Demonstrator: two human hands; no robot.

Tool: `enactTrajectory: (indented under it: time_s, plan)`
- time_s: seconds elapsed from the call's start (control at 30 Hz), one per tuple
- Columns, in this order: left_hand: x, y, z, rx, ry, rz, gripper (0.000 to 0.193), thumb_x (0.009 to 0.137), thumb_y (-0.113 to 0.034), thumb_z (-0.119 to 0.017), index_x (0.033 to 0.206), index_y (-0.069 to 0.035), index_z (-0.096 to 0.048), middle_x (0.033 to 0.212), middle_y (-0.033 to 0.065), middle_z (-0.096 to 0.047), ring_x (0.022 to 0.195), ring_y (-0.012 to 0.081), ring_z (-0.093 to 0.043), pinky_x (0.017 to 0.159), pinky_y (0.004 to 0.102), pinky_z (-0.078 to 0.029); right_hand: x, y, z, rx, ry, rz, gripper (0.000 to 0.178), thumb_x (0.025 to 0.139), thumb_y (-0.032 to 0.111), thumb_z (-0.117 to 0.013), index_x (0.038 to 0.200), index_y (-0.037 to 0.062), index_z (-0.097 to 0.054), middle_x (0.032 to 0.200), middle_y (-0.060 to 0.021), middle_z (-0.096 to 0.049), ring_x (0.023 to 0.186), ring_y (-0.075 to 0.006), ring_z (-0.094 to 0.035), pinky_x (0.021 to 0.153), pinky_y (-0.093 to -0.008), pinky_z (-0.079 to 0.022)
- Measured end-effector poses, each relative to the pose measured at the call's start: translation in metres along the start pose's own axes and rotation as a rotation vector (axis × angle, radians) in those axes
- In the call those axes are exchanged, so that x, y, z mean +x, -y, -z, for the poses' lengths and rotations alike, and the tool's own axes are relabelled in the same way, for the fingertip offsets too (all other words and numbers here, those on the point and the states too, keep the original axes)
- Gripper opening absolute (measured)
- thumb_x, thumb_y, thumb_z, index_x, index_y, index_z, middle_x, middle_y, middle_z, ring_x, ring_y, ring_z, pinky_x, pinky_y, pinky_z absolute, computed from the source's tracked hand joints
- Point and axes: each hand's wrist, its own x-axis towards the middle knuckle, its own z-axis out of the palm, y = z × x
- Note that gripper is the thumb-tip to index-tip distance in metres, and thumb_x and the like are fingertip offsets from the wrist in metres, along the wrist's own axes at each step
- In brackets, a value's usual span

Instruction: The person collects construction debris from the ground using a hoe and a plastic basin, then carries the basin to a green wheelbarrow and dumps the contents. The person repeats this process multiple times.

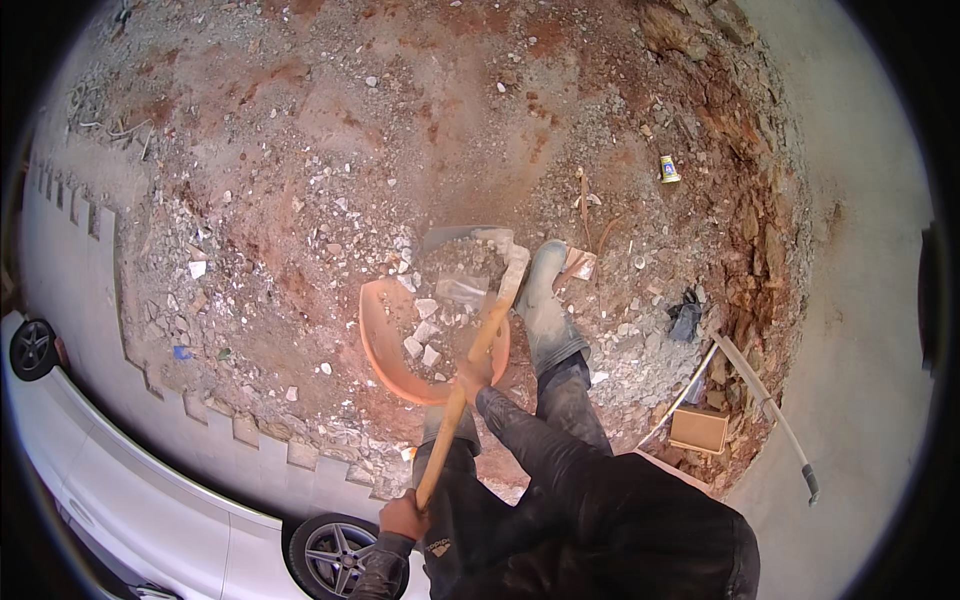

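My left hand (404,516) is wrapped round the lower end of a long wooden handle, close to my left leg. Farther up, my right hand (473,379) grips the same handle. The handle belongs to a hoe (489,325), whose dusty grey blade (455,233) rests in the rubble ahead of me. Between my hands and the blade is an orange tub (378,345) with its open side toward the blade. White stone chunks (425,331) and grey debris lie in it, partly behind the handle. My right boot (545,293) stands beside the hoe.
Broken stone and reddish soil (440,130) spread ahead. A silver car (150,480) stands at lower left past grey paving (160,400). On the right are a tan block (699,430), a long pole (765,400), dark plastic (685,320) and a yellow cup (669,169).
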Motion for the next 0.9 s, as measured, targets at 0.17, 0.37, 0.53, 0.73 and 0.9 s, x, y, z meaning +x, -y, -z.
enactTrajectory:
  time_s: [0.17,0.37,0.53,0.73,0.9]
  plan:
    - [-0.048,0.004,-0.03,0.061,-0.108,0.039,0.026,0.071,-0.031,-0.067,0.081,-0.012,-0.053,0.061,0.0123,-0.063,0.057,0.0329,-0.063,0.059,0.047,-0.05,-0.019,-0.034,0.042,0.133,-0.022,0.192,0.028,0.08,0.004,-0.059,0.097,0.004,-0.037,0.068,-0.0088,-0.05,0.041,-0.0191,-0.051,0.036,-0.0331,-0.047]
    - [0.162,-0.163,0.046,-0.209,-0.409,-0.083,0.031,0.071,-0.028,-0.068,0.092,-0.01,-0.053,0.071,0.0138,-0.064,0.067,0.0358,-0.063,0.061,0.0483,-0.047,0.09,0.261,0.056,0.232,0.09,0.363,0.028,0.083,0.007,-0.055,0.1,0.0067,-0.033,0.072,-0.0086,-0.047,0.044,-0.0173,-0.05,0.037,-0.0325,-0.045]
    - [0.297,-0.304,0.174,-0.288,-0.485,-0.214,0.032,0.071,-0.026,-0.069,0.095,-0.007,-0.059,0.078,0.0174,-0.065,0.075,0.0362,-0.064,0.068,0.0461,-0.05,0.237,0.446,0.06,0.18,0.162,0.685,0.032,0.082,0.013,-0.061,0.099,-0.0078,-0.042,0.073,-0.0153,-0.054,0.052,-0.0215,-0.058,0.043,-0.0351,-0.051]
    - [0.248,-0.246,0.143,-0.388,-0.276,-0.255,0.034,0.07,-0.025,-0.07,0.096,-0.005,-0.062,0.09,0.0196,-0.065,0.086,0.0368,-0.063,0.077,0.0449,-0.05,0.251,0.357,0.04,-0.371,-0.05,0.59,0.028,0.081,0.015,-0.059,0.086,-0.0114,-0.052,0.064,-0.0151,-0.06,0.051,-0.0245,-0.062,0.046,-0.0356,-0.052]
    - [0.133,-0.125,0.079,-0.359,-0.078,-0.02,0.04,0.068,-0.027,-0.07,0.104,-0.013,-0.062,0.091,0.017,-0.066,0.086,0.0369,-0.062,0.077,0.0451,-0.049,0.107,0.191,-0.017,-0.542,-0.244,0.397,0.034,0.074,0.019,-0.064,0.095,-0.0045,-0.053,0.087,-0.0211,-0.064,0.076,-0.0328,-0.066,0.067,-0.0392,-0.053]
